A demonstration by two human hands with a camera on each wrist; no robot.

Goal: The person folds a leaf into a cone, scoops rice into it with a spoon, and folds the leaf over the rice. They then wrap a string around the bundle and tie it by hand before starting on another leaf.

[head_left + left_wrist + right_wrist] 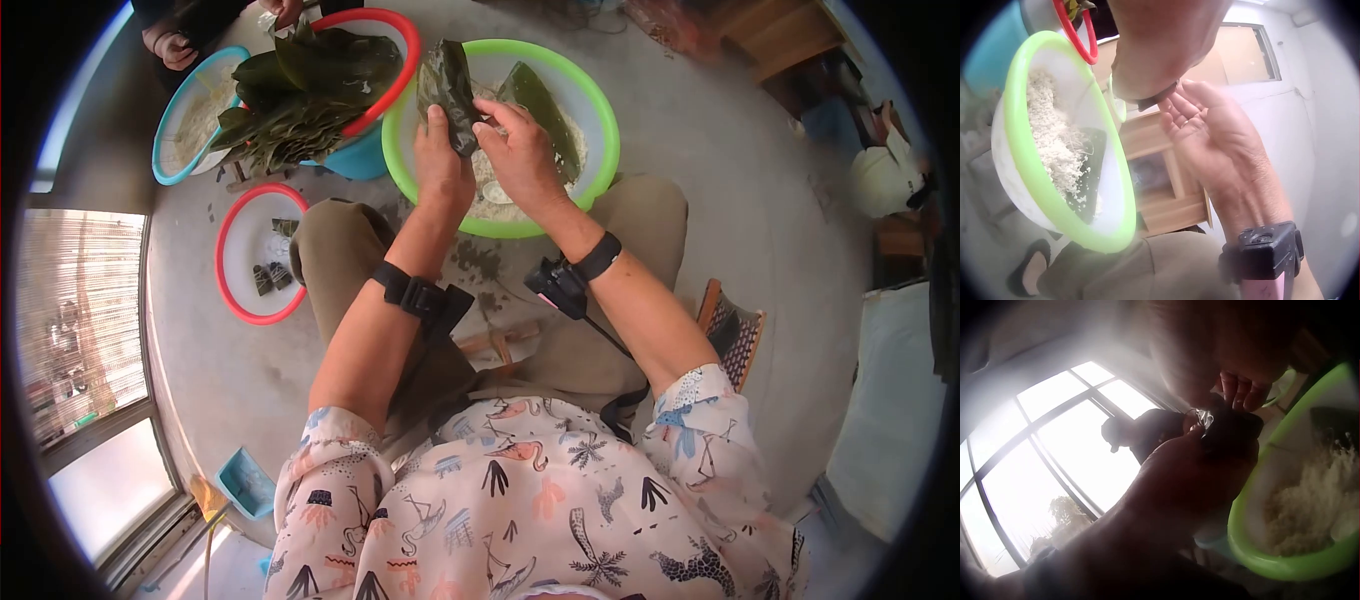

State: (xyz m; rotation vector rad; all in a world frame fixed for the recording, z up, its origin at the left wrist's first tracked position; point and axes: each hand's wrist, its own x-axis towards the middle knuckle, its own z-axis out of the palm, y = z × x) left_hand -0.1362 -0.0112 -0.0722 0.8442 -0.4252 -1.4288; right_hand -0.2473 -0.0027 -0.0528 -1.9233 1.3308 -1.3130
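Note:
A dark green folded leaf bundle (pixel 447 92) is held above the left part of a green-rimmed basin (pixel 610 150). My left hand (pixel 440 165) grips its lower left side, thumb upright against it. My right hand (pixel 520 155) touches the bundle's right edge with its fingertips, the fingers only slightly bent. In the left wrist view the right hand (pixel 1219 134) shows its palm beside the dark bundle, which is mostly hidden. White grain (pixel 1054 140) and a loose leaf (pixel 545 115) lie in the basin. The right wrist view is dim, with the bundle (pixel 1232 428) between both hands.
Many leaves (pixel 290 85) fill a red-rimmed basin at the upper left, beside a blue-rimmed basin (pixel 160 150) of grain. Another red-rimmed basin (pixel 232 285) holds several small wrapped pieces. Another person's hand (pixel 172 48) shows at the top left. A small stool (pixel 735 330) stands at the right.

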